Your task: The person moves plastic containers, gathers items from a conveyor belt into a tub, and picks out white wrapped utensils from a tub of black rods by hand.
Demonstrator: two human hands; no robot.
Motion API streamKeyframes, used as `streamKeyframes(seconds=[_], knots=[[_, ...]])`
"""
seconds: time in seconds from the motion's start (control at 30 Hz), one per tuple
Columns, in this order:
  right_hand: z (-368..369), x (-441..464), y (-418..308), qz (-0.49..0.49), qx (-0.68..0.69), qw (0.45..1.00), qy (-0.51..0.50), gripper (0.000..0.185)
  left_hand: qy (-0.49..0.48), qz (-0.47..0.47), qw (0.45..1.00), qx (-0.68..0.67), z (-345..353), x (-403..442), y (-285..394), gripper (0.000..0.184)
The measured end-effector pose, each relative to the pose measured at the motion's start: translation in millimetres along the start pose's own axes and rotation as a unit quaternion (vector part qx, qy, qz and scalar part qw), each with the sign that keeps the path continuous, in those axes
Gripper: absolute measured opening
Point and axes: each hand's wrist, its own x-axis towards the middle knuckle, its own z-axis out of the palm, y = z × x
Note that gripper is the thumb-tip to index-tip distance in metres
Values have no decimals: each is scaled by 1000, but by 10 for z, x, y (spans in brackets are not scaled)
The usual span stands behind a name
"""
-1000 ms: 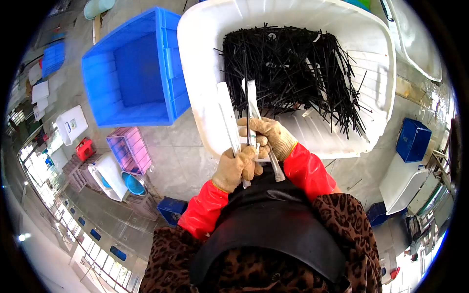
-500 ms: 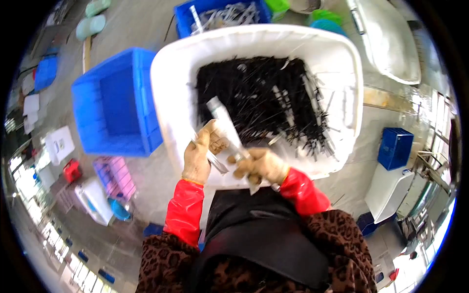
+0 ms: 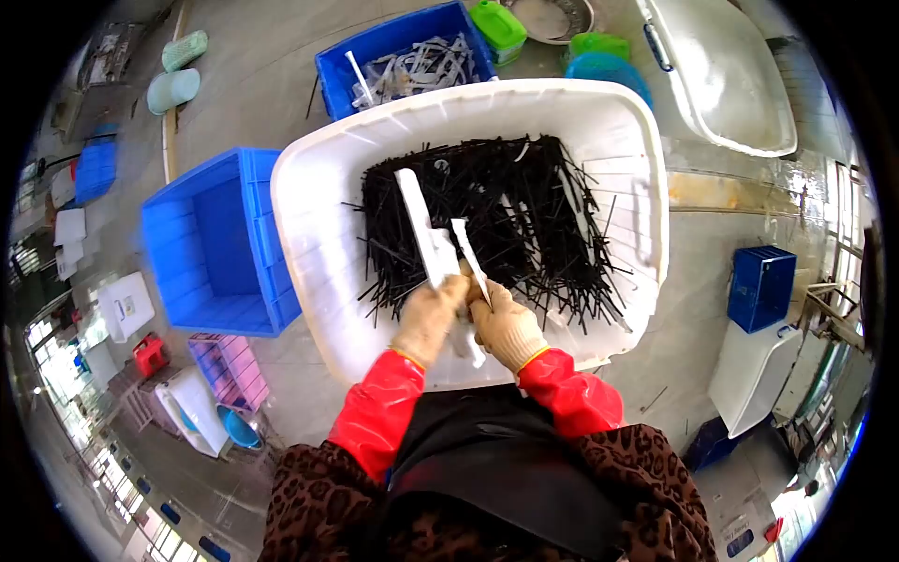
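Observation:
My left hand [image 3: 427,326], in a cream work glove, is closed on a long white strip [image 3: 418,220] that points away from me. My right hand [image 3: 508,330], gloved alike, pinches a narrower white strip [image 3: 469,251]. The two hands nearly meet, and motion blurs the left fingers. Crumpled whitish material [image 3: 464,345] hangs below and between them; which hand holds it I cannot tell. Under both hands stands a large white tub [image 3: 323,178], with a heap of thin black sticks [image 3: 412,201] lying in it.
An open blue crate [image 3: 220,234] stands left of the tub. Behind it, a blue bin [image 3: 342,70] contains white strips [image 3: 426,70]. A green jug [image 3: 498,28], a metal basin [image 3: 552,19] and a big white tub [image 3: 730,75] are farther back. A dark blue crate [image 3: 760,286] is at right.
My left hand has moved right and closed around the long white strip's lower end. My right hand has turned upward with a narrower strip. The view has shifted slightly.

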Motion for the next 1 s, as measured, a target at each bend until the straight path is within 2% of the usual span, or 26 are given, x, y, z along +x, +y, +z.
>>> streamKeyframes(seconds=[0.03, 0.07, 0.1, 0.17, 0.2, 0.23, 0.3, 0.33, 0.37, 0.4, 0.43, 0.47, 0.5, 0.53, 0.57, 0.63, 0.7, 0.77, 0.83, 0.87, 0.9, 0.93, 0.97, 1.0], knots=[[-19, -42, -90, 28, -143, 989, -15, 32, -32, 8, 999, 12, 68, -45, -4, 40], [-40, -106, -207, 22, -207, 978, -26, 29, -36, 57, 998, 3, 102, -9, -71, 37], [0, -134, -218, -56, -307, 949, -39, 24, -39, 105, 994, -5, 119, 68, -185, 35], [-87, -149, -294, 22, -253, 954, -158, 20, -41, 37, 984, -169, 273, 44, -90, 26], [78, -162, -130, 11, -210, 973, -99, 16, -30, 6, 984, -178, 268, 145, -164, 24], [-8, -122, -173, 0, -222, 966, -135, 15, -19, -12, 981, -190, 237, 242, -216, 21], [-195, -113, -136, -88, -130, 977, -146, 19, 57, -34, 964, -257, 224, 166, -195, 18], [-308, -63, -96, -68, -53, 979, -184, 21, 92, -20, 968, -232, 149, 163, -205, 21], [-395, 18, -34, -70, 54, 980, -176, 24, 153, -42, 973, -169, 94, 131, -176, 24], [-543, 113, 18, 96, 53, 986, -127, 22, 149, -17, 970, -190, 13, 157, -240, 24], [-480, 199, 357, 49, 24, 998, 15, 21, 146, 8, 966, -212, -55, 180, -308, 24], [-519, 339, 559, 36, 7, 993, 114, 20, 130, 25, 967, -219, -98, 165, -316, 24], [-599, 493, 682, 44, -10, 990, 134, 19, 136, 22, 966, -219, -112, 157, -337, 24], [-642, 624, 786, 72, -60, 988, 122, 20, 136, 22, 970, -201, -126, 154, -360, 24], [-675, 732, 834, 116, -28, 991, 62, 24, 136, 21, 973, -183, -141, 153, -381, 24], [-610, 972, 934, 165, -105, 981, -5, 30, 155, -7, 971, -180, -100, 142, -417, 25], [-433, 1176, 1090, 210, -160, 964, 20, 36, 189, -64, 956, -214, -29, 152, -420, 26], [-408, 1320, 1061, 236, -179, 955, -30, 39, 174, -46, 948, -264, -19, 151, -530, 27], [-360, 1516, 1239, 178, -202, 941, -203, 40, 87, -4, 947, -308, -70, 332, -714, 28], [-463, 1418, 1095, -56, -381, 889, -249, 31, 85, -33, 943, -319, -54, 439, -710, 29], [-423, 1403, 1125, -57, -381, 887, -257, 31, 101, -62, 953, -281, 0, 472, -709, 31], [-375, 1390, 1174, 27, -239, 935, -261, 25, 93, -89, 942, -311, 12, 574, -817, 32], [-336, 1370, 1244, 112, -94, 955, -257, 19, 84, -115, 929, -341, 51, 667, -857, 33], [-294, 1306, 1347, 44, -65, 963, -258, 21, 118, -148, 928, -320, 144, 744, -902, 33]])
